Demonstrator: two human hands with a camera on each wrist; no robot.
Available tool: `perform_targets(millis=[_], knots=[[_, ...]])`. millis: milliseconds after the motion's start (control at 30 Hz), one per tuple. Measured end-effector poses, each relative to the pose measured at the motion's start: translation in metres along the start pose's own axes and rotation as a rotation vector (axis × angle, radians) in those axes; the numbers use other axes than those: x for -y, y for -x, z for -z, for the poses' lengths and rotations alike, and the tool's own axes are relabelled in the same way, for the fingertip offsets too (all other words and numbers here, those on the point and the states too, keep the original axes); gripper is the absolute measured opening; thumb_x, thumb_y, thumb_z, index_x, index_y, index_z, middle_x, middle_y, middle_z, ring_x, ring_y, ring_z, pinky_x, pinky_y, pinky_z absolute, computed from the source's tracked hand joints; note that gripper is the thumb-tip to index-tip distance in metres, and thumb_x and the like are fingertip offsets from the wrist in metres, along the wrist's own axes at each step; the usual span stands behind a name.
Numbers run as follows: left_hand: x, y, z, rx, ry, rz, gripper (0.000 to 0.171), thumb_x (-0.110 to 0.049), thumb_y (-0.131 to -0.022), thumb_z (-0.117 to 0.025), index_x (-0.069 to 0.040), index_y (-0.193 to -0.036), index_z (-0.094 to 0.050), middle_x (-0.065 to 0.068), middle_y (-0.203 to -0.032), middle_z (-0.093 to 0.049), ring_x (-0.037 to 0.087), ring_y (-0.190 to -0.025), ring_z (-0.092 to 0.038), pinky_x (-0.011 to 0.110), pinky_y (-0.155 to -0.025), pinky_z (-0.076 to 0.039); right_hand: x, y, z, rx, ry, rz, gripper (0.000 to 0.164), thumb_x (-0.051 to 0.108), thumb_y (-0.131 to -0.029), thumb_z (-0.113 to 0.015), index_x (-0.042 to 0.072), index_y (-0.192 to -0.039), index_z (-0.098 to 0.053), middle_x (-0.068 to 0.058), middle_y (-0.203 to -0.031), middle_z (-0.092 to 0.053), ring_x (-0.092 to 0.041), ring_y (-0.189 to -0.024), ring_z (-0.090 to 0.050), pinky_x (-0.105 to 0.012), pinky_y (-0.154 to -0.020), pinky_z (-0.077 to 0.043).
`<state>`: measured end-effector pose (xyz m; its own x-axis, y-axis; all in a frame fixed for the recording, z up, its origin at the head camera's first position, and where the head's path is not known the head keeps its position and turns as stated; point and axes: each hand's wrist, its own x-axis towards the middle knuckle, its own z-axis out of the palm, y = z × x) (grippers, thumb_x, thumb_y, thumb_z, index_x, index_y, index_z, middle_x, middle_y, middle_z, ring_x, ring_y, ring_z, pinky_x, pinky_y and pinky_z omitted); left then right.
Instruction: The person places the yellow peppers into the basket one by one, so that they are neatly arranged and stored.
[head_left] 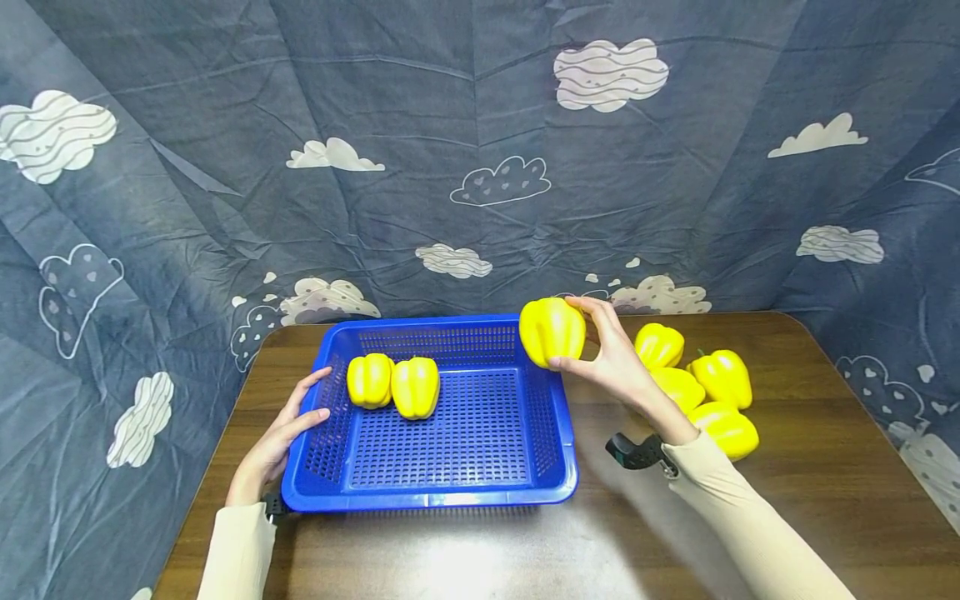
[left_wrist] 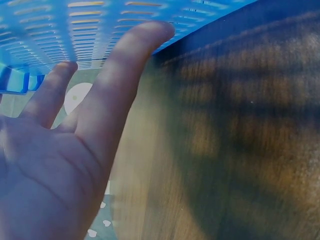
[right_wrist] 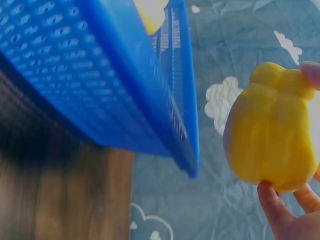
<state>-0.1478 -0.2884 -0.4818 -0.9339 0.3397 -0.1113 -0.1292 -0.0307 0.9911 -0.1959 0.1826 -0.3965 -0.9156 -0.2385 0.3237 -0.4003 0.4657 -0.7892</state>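
Observation:
In the head view, my right hand [head_left: 611,354] holds a yellow bell pepper [head_left: 551,332] over the back right corner of the blue basket [head_left: 426,500]. Thumb and fingers pinch the pepper [right_wrist: 270,137] from opposite sides in the right wrist view. My left hand [head_left: 273,442] rests against the basket's left side, its thumb and a finger reaching onto the rim. Seen from the left wrist, that hand [left_wrist: 55,150] has straight fingers along the perforated wall [left_wrist: 85,30]. Two yellow bell peppers, one at the left [head_left: 370,381] and one beside it [head_left: 416,387], sit in the basket's back left.
Several more yellow bell peppers [head_left: 722,379] lie grouped on the brown wooden table [head_left: 847,467], right of the basket and partly behind my right forearm. A dark blue cloth [head_left: 420,100] with white cloud patterns hangs behind the table and at its sides.

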Motion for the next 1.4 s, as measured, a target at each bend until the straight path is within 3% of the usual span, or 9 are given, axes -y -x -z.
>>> perform_targets(millis=[333, 533, 733, 1033, 1400], knots=[[0.0, 0.0, 0.0, 0.005, -0.006, -0.001, 0.058, -0.014, -0.1, -0.043, -0.029, -0.15, -0.018, 0.022, -0.151, -0.007, 0.044, -0.122, -0.034, 0.052, -0.087, -0.046, 0.014, -0.003, -0.024, 0.109, -0.029, -0.004, 0.085, 0.02, -0.074, -0.08, 0.011, -0.145, -0.034, -0.016, -0.137, -0.029, -0.033, -0.122, -0.04, -0.052, -0.101, -0.037], [0.0, 0.0, 0.0, -0.004, -0.01, 0.011, 0.059, -0.015, -0.099, -0.044, -0.029, -0.15, -0.018, 0.022, -0.152, -0.006, 0.048, -0.125, -0.03, 0.054, -0.088, -0.045, 0.021, -0.007, -0.038, 0.152, -0.042, 0.042, 0.087, 0.021, -0.074, -0.08, 0.016, -0.147, -0.032, -0.015, -0.137, -0.03, -0.033, -0.122, -0.039, -0.054, -0.098, -0.039], [0.0, 0.0, 0.0, -0.009, -0.017, 0.012, 0.059, -0.015, -0.099, -0.044, -0.029, -0.15, -0.018, 0.021, -0.152, -0.006, 0.049, -0.126, -0.028, 0.053, -0.089, -0.045, 0.025, -0.011, -0.051, 0.172, -0.068, 0.064, 0.086, 0.02, -0.073, -0.081, 0.019, -0.145, -0.035, -0.011, -0.135, -0.033, -0.029, -0.121, -0.038, -0.048, -0.098, -0.041], [-0.001, 0.0, 0.0, -0.011, -0.016, 0.012, 0.059, -0.015, -0.099, -0.044, -0.029, -0.15, -0.018, 0.022, -0.152, -0.007, 0.045, -0.124, -0.033, 0.052, -0.088, -0.045, 0.029, -0.016, -0.068, 0.177, -0.081, 0.097, 0.084, 0.018, -0.071, -0.084, 0.007, -0.141, -0.038, -0.014, -0.129, -0.039, -0.028, -0.117, -0.043, -0.046, -0.096, -0.043], [0.0, 0.0, 0.001, -0.014, -0.021, 0.007, 0.059, -0.014, -0.099, -0.044, -0.029, -0.15, -0.019, 0.022, -0.151, -0.008, 0.042, -0.123, -0.035, 0.051, -0.088, -0.046, 0.028, -0.02, -0.081, 0.207, -0.029, 0.051, 0.084, 0.022, -0.071, -0.084, 0.007, -0.139, -0.038, -0.015, -0.13, -0.042, -0.028, -0.107, -0.048, -0.044, -0.092, -0.045]])
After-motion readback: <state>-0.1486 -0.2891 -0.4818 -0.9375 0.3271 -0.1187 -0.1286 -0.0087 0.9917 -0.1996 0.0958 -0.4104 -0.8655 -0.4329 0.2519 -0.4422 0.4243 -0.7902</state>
